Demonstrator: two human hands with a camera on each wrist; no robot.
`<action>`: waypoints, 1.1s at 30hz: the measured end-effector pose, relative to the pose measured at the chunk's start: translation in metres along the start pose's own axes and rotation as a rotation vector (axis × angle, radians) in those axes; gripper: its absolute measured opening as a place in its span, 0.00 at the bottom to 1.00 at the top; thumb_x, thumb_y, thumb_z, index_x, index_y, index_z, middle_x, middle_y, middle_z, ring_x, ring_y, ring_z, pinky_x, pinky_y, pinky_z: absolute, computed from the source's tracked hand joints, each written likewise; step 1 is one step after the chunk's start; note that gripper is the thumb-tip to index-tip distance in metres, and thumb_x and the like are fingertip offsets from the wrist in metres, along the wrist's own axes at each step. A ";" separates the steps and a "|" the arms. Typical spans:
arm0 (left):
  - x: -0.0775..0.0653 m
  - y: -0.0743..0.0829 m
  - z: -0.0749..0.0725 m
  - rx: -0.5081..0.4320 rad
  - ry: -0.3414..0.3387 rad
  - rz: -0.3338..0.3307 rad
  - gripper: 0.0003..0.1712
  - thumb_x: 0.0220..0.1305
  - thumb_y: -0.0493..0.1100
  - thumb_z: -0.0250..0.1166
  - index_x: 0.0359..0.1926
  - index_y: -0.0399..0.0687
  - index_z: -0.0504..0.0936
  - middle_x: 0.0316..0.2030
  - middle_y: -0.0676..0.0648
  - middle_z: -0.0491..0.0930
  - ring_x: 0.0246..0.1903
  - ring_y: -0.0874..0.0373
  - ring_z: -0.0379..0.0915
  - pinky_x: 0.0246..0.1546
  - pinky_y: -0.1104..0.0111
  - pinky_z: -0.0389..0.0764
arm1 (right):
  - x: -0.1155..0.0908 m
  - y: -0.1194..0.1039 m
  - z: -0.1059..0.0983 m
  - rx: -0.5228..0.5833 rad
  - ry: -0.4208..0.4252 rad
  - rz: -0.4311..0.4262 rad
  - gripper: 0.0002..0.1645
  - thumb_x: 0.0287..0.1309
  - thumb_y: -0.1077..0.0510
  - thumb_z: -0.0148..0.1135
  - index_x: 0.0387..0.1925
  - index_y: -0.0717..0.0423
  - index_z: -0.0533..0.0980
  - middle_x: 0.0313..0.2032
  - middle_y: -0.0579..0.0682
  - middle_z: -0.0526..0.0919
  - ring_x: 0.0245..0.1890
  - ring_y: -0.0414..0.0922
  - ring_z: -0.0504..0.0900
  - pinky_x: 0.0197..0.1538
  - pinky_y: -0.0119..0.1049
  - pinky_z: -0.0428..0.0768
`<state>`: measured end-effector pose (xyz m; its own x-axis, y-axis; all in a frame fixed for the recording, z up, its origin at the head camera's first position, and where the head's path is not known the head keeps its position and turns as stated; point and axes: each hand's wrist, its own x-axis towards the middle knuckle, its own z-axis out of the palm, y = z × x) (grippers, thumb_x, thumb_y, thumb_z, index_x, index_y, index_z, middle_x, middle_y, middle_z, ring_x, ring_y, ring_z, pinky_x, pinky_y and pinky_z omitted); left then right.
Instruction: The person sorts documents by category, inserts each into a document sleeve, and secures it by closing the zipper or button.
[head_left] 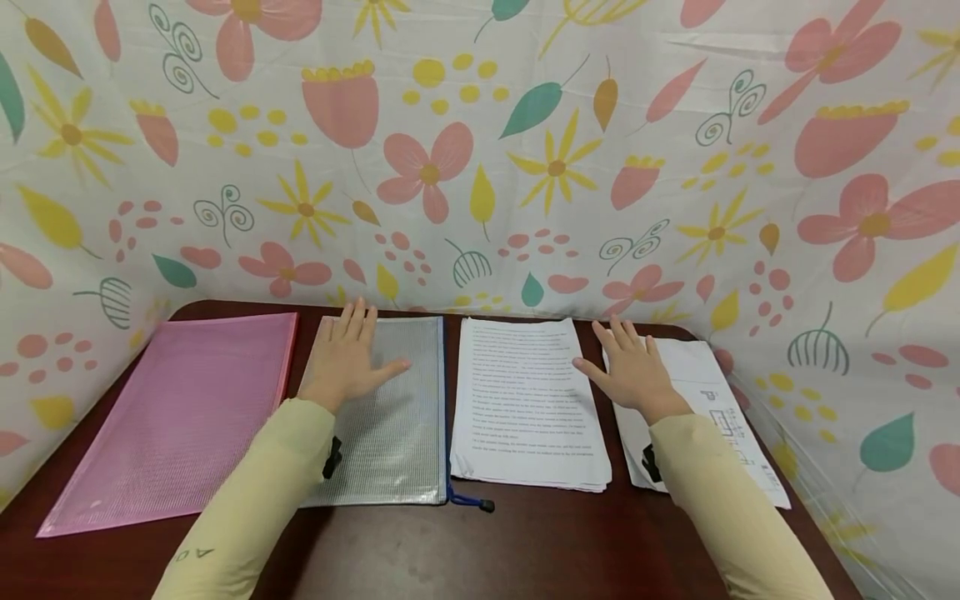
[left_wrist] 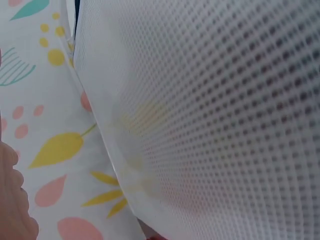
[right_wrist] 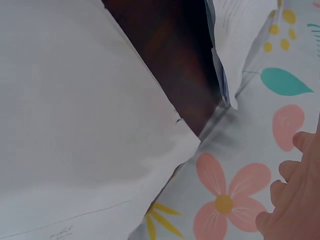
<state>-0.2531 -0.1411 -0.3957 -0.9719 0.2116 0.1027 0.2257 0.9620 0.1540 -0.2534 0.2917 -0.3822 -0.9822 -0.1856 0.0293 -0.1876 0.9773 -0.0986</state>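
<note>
My left hand [head_left: 347, 354] is spread flat over a grey mesh zip folder [head_left: 397, 417] with a blue zip edge and a blue cord pull at its lower right corner. In the left wrist view the fingertips [left_wrist: 15, 200] show at the left edge, beside the folder's mesh surface [left_wrist: 210, 110]. My right hand [head_left: 633, 371], fingers straight and thumb out, is over the left part of a white paper sheet [head_left: 690, 367] with printed drawings. That same sheet [right_wrist: 90, 115] fills much of the right wrist view, with the right fingers [right_wrist: 295, 195] at the right edge. Neither hand grips anything.
A pink mesh folder [head_left: 180, 408] lies at the left of the dark red-brown table [head_left: 480, 558]. Between the hands lies a stack of printed text pages [head_left: 525, 408]. A white curtain [head_left: 480, 108] with flower and leaf patterns hangs behind and at both sides.
</note>
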 end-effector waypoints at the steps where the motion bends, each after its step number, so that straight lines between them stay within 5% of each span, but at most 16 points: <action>1: 0.000 0.001 0.001 0.004 -0.002 -0.001 0.63 0.55 0.80 0.43 0.74 0.42 0.33 0.74 0.39 0.30 0.74 0.44 0.25 0.71 0.45 0.34 | 0.000 0.000 0.001 -0.001 -0.002 0.000 0.54 0.60 0.22 0.33 0.74 0.53 0.43 0.74 0.62 0.38 0.73 0.62 0.37 0.68 0.65 0.34; 15: -0.001 0.013 0.009 -0.045 -0.030 -0.028 0.61 0.57 0.78 0.44 0.73 0.38 0.36 0.74 0.37 0.31 0.73 0.41 0.26 0.71 0.45 0.35 | -0.001 -0.007 0.013 0.062 -0.033 0.013 0.55 0.60 0.23 0.35 0.73 0.58 0.45 0.73 0.64 0.41 0.73 0.61 0.38 0.69 0.64 0.38; 29: 0.003 0.022 0.019 -0.074 -0.070 -0.061 0.65 0.54 0.83 0.36 0.73 0.38 0.31 0.74 0.37 0.30 0.73 0.40 0.29 0.70 0.45 0.43 | -0.002 -0.008 0.022 0.110 -0.054 0.030 0.57 0.61 0.24 0.36 0.72 0.64 0.45 0.73 0.67 0.41 0.72 0.63 0.43 0.69 0.64 0.45; 33: 0.003 0.026 0.019 -0.105 -0.073 -0.066 0.62 0.58 0.79 0.41 0.73 0.38 0.32 0.73 0.36 0.30 0.73 0.39 0.29 0.70 0.45 0.42 | -0.001 -0.010 0.025 0.144 -0.065 0.051 0.58 0.60 0.24 0.36 0.72 0.64 0.44 0.72 0.67 0.41 0.70 0.68 0.46 0.68 0.64 0.49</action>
<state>-0.2514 -0.1121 -0.4102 -0.9863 0.1642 0.0180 0.1632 0.9517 0.2600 -0.2509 0.2797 -0.4061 -0.9882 -0.1469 -0.0430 -0.1325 0.9616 -0.2405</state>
